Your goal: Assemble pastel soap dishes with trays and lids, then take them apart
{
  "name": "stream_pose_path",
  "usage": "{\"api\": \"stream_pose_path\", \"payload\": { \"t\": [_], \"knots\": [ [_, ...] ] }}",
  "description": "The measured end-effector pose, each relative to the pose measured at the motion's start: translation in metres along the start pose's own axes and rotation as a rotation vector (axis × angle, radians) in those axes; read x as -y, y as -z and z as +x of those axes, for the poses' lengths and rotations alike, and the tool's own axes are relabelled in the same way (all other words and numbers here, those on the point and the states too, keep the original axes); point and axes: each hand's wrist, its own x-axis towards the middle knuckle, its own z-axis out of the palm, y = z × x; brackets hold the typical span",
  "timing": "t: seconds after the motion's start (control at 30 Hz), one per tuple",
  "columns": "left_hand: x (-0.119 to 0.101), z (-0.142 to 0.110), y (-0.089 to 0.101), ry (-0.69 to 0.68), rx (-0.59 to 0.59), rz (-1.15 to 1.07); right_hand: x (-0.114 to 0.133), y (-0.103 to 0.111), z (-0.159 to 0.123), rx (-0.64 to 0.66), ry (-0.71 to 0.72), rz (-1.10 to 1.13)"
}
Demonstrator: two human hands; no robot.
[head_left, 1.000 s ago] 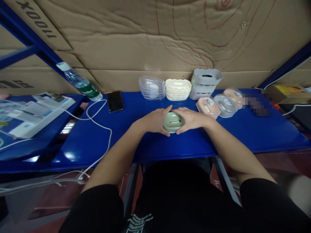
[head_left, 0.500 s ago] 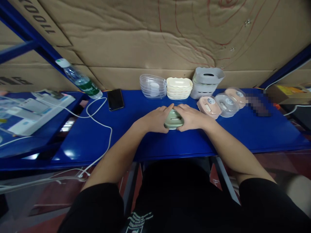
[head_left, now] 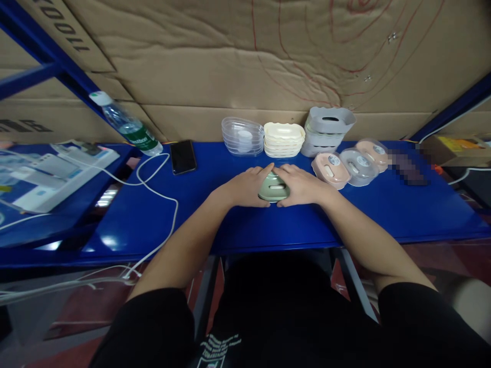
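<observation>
A light green plastic soap dish (head_left: 273,191) with a slot in its middle rests on the blue table close in front of me. My left hand (head_left: 249,188) is wrapped round its left side. From the right, my right hand (head_left: 299,186) grips it in the same way. The thumbs lie at the near edge, and the fingertips nearly meet over the far edge. Both hands cover the dish's ends.
Behind my hands stand nested clear lids (head_left: 242,138), stacked cream trays (head_left: 284,140) and stacked grey containers (head_left: 329,130). Lidded soap dishes in pink (head_left: 330,170) and grey (head_left: 359,167) lie to the right. Leftward are a phone (head_left: 183,157), a water bottle (head_left: 128,128) and a white cable (head_left: 174,214).
Both hands stay on the green soap dish. Its pale lower rim shows less, and the slot looks lighter. The left thumb has shifted slightly inward.
</observation>
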Motion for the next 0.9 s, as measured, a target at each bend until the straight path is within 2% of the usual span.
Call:
{"api": "stream_pose_path", "payload": {
  "t": [0.27,0.4,0.47,0.5,0.6,0.67,0.77,0.9],
  "knots": [
    [0.006,0.005,0.001,0.091,0.055,-0.015,-0.005,-0.005,0.005,0.027,0.0,0.014],
    [0.012,0.007,0.007,0.119,0.022,-0.038,-0.007,-0.011,0.007,0.006,0.006,0.009],
    [0.012,0.009,0.015,0.131,-0.074,-0.036,-0.007,-0.013,0.006,-0.001,-0.001,-0.001],
    [0.013,0.01,0.02,0.148,-0.159,-0.018,-0.007,-0.013,0.006,0.0,-0.004,-0.004],
    [0.018,0.017,0.033,0.271,-0.513,0.081,-0.006,-0.013,0.006,0.017,-0.018,-0.004],
    [0.027,0.023,0.035,0.379,-0.698,0.124,-0.006,-0.013,0.005,0.024,-0.02,-0.002],
    [0.048,0.028,0.029,0.473,-0.813,0.141,-0.007,-0.013,0.005,0.016,-0.007,0.006],
    [0.07,0.027,0.021,0.46,-0.847,0.138,-0.008,-0.014,0.005,0.014,-0.001,0.008]
  ]
}}
